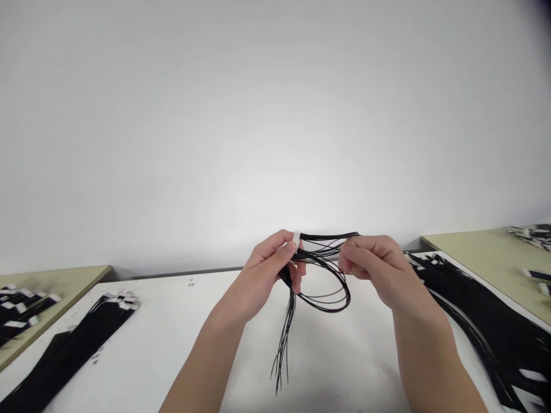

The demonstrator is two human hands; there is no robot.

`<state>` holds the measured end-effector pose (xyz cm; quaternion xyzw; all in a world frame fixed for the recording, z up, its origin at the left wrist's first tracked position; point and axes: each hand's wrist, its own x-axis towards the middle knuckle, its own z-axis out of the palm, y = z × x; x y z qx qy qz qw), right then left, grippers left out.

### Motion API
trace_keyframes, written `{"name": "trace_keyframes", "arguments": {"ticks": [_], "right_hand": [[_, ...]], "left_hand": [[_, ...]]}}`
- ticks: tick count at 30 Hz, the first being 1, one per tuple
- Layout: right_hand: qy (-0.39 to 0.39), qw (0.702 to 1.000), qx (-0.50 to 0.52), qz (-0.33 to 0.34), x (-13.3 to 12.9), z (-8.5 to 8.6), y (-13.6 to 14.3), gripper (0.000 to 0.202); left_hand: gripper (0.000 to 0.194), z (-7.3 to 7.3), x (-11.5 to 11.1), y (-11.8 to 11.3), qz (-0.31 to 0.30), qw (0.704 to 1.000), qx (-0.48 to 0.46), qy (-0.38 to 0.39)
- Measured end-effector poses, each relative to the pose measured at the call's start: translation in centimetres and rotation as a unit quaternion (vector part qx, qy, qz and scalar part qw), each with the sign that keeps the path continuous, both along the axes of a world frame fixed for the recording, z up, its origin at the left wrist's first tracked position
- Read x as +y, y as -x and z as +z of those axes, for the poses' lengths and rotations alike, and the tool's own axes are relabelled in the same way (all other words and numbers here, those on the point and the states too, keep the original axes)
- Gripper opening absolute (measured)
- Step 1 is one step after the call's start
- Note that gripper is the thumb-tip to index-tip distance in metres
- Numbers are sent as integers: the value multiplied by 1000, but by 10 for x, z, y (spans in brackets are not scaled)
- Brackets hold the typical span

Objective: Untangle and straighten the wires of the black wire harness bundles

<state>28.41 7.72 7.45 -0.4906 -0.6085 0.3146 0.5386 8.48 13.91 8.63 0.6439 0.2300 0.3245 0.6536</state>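
Held up over the white table is a wire harness of thin black wires (329, 310), partly coiled into a loop. At its left end sits a white connector (297, 240), pinched between thumb and fingers of my left hand (271, 261). Loose wire ends hang down below that hand. My right hand (374, 261) is closed on the wires at the right side of the loop; its fingertips partly hide them. Between the two hands the upper wires run nearly level.
A bundle of black wires with white connectors (86, 338) lies on the white table (172, 338) at left. Larger black bundles (486, 310) lie at right. Beige side tables (465, 244) hold more harnesses. A pale wall (258, 115) rises behind.
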Motion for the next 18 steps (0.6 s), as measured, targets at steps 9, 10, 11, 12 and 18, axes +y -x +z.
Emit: {"name": "trace_keyframes", "arguments": {"ticks": [9,10,11,12,18], "right_hand": [[43,999,-2,13,0,2,6,37],[12,999,-31,-22,0,2,8,34],[-24,996,-60,-57,0,1,11,30],[-61,991,-86,-87,1,1,13,25],[-149,971,-138,-127,3,-2,21,15]], "left_hand": [[24,0,1,-1,21,999,28,-30],[24,0,1,-2,20,999,25,-26],[25,1,1,-2,17,999,24,-22],[26,1,0,-2,13,999,25,-19],[28,-3,0,-5,0,999,40,-32]]}}
